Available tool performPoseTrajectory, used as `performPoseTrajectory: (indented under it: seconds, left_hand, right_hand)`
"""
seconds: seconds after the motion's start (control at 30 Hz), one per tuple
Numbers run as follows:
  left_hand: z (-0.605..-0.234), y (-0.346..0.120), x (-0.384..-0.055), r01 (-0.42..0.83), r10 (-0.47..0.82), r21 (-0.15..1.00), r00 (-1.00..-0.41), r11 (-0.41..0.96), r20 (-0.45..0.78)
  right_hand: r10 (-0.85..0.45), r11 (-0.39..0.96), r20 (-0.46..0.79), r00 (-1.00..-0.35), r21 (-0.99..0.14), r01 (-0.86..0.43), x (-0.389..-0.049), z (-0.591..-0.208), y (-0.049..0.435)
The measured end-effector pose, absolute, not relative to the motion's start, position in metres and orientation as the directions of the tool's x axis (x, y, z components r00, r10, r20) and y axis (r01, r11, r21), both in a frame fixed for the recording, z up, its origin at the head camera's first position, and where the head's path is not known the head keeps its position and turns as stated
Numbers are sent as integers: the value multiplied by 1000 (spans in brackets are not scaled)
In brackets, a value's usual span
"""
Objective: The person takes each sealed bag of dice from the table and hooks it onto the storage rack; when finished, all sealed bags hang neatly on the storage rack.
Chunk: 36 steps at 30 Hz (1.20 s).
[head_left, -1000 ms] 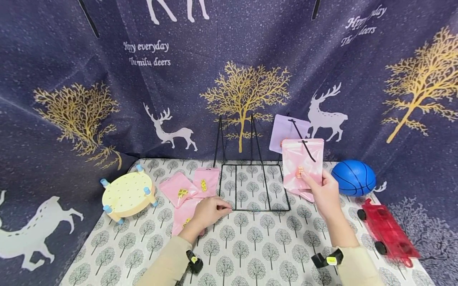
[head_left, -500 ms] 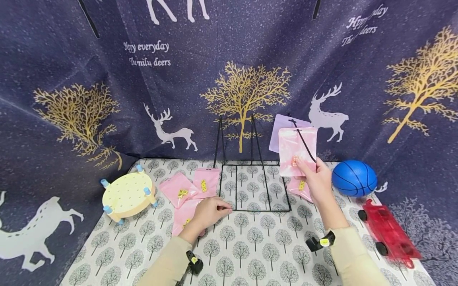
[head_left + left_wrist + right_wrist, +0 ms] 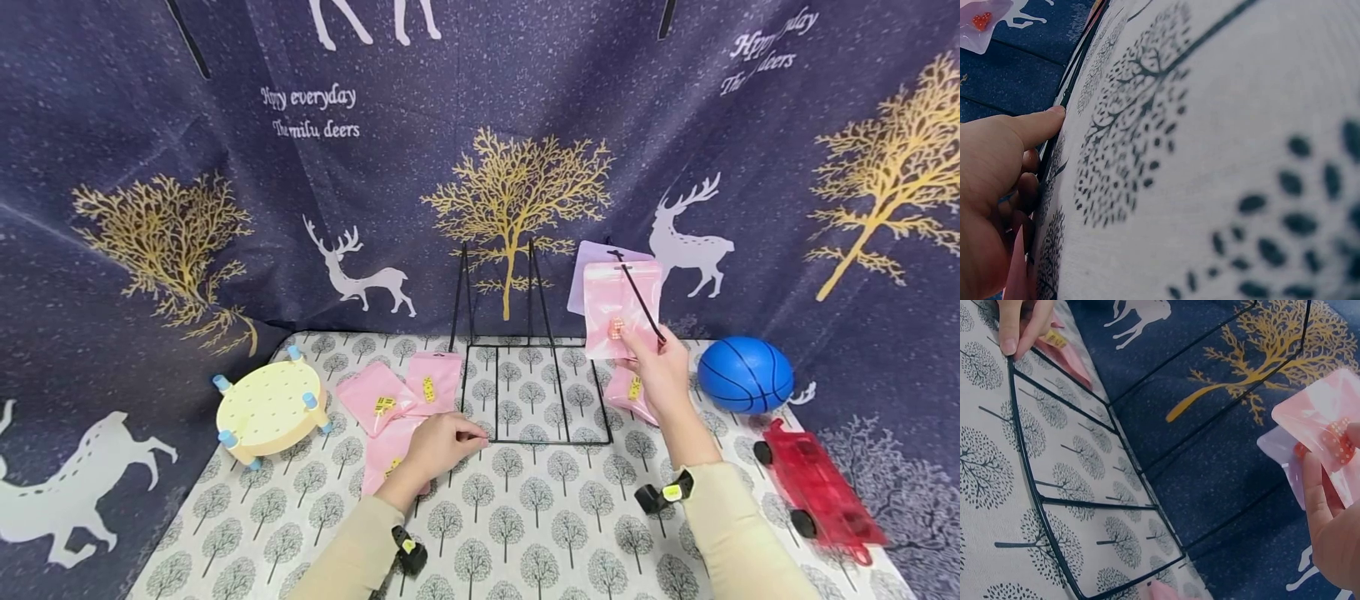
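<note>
My right hand (image 3: 663, 375) pinches a pink zip bag (image 3: 600, 296) by its lower part, thumb in front beside a red dotted patch. A black rod (image 3: 642, 301) of the wire display rack (image 3: 547, 442) runs through the bag's top hole and slants down across its front. Behind it on the same side hangs a lilac bag (image 3: 600, 252), mostly covered. My left hand (image 3: 442, 450) grips the rack's near left corner between thumb and fingers, as the right wrist view shows; in the left wrist view its thumb (image 3: 1044, 125) lies along the wire.
Several pink bags with yellow pieces (image 3: 435, 379) lie left of the rack, and another pink bag (image 3: 628, 390) lies at its right. A yellow stool-like toy (image 3: 270, 408) stands far left. On the right are a blue ball (image 3: 745, 375) and a red toy vehicle (image 3: 821, 492).
My right hand has slid the pink bag up and back along the rod, closer to the lilac bag. The left hand has stayed at the rack's corner.
</note>
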<state>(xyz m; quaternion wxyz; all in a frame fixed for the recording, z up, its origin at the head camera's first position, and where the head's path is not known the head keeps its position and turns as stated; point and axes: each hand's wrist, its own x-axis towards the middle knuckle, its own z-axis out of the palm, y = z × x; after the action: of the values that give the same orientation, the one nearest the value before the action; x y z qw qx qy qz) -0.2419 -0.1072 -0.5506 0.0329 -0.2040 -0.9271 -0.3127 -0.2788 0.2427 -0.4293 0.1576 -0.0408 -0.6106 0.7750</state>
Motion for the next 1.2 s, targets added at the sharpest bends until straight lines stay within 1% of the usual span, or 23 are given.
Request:
performPoseTrajectory:
  seconds: [0.27, 0.37, 0.53, 0.63, 0.73, 0.8, 0.9, 0.97, 1.0, 1.1, 1.2]
  left_hand:
    - [-550, -106, -241, 389, 354, 567, -918, 726, 177]
    - [-550, -106, -240, 383, 351, 570, -921, 727, 172]
    - [-549, -105, -240, 383, 350, 569, -921, 728, 172]
    - [-549, -105, -240, 384, 350, 565, -920, 730, 173]
    - [-549, -105, -240, 384, 349, 565, -921, 730, 174]
    - [-549, -105, -240, 381, 347, 567, -922, 730, 173]
    - [-549, -105, -240, 378, 345, 568, -923, 731, 171]
    - [-550, -106, -241, 378, 345, 567, -923, 732, 170]
    - [-550, -106, -241, 378, 345, 566, -923, 733, 169]
    - [-550, -106, -241, 381, 349, 563, -922, 733, 169]
    - [-549, -106, -241, 382, 350, 565, -921, 731, 169]
  right_hand:
    - [302, -257, 125, -945, -944, -207, -283, -440, 249]
    - [292, -234, 122, -949, -952, -195, -282, -447, 252]
    - [282, -210, 80, -956, -967, -143, -281, -460, 261]
    - [297, -221, 54, -953, -967, -124, -280, -467, 265]
    - [328, -200, 41, -944, -973, -112, -278, -472, 268]
    - [358, -125, 47, -933, -987, -98, -275, -475, 269]
    - [410, 75, 82, -908, -996, -56, -270, -479, 270]
    - [441, 208, 106, -891, -978, -13, -268, -483, 271]
    - [451, 254, 114, -885, -967, 5, -267, -485, 272]
    - [471, 320, 122, -874, -947, 41, -266, -492, 275]
    - [483, 337, 115, -868, -939, 63, -266, -498, 277]
